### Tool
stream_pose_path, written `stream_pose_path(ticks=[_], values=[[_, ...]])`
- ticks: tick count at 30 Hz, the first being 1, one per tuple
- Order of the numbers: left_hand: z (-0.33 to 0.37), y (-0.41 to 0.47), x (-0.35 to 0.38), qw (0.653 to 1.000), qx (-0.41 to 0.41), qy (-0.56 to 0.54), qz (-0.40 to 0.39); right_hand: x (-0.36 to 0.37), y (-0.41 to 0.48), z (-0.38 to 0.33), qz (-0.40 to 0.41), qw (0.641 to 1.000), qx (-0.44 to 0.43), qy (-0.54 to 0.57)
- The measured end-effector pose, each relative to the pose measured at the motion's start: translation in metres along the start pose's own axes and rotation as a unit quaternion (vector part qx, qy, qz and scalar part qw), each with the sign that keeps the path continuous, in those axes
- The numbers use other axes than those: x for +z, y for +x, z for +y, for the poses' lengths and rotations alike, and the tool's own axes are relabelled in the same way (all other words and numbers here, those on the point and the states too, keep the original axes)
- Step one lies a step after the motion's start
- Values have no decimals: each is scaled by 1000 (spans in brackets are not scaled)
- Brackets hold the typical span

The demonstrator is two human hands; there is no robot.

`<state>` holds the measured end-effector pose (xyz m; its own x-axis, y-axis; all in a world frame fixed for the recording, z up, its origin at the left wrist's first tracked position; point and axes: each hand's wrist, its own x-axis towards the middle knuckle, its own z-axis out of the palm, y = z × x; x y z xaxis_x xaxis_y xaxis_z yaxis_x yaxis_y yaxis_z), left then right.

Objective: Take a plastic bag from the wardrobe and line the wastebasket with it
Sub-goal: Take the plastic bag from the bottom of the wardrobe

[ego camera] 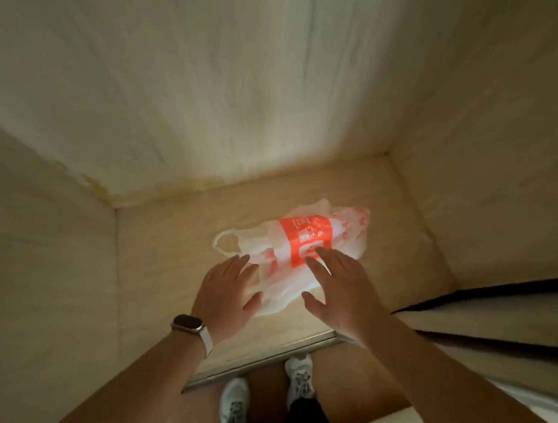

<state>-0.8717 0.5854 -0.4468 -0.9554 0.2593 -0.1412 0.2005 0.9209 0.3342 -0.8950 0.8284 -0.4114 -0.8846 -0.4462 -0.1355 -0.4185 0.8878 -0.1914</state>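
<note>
Head view shows the left hand [226, 291], smartwatch [188, 323] on its wrist, spread flat at the near edge of a white-and-orange plastic bag [302, 242]. That bag lies crumpled on the wardrobe floor [170, 253]. Right hand [341, 287] hovers open-fingered above it, gripping nothing; 2 white shoes [299, 372] stand below.

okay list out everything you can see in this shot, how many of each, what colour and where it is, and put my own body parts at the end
plastic bag: one, white with an orange printed band, lying crumpled on the wardrobe floor, loop handle toward the left
wardrobe: one, pale beige wood-grain panels at the back, on both sides and underneath, with a metal strip along the front edge
smartwatch: one, dark face on a light strap, on the left wrist
shoes: two, white, on the brown floor in front of the wardrobe
left hand: one, open with fingers spread, over the bag's near left edge
right hand: one, open with fingers spread, over the bag's orange band; contact cannot be told
</note>
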Motion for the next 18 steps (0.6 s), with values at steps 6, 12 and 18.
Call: stream_pose_path(ticks=[6,12,18], values=[[-51,43,82,997,-62,-11,-35,86,80,31,-18,1000,-7,14],[-87,68,138,994,-53,-29,-90,153,116,52,-48,998,-26,15],[-94,72,174,995,13,-5,-97,197,104,57,-127,991,-41,26]])
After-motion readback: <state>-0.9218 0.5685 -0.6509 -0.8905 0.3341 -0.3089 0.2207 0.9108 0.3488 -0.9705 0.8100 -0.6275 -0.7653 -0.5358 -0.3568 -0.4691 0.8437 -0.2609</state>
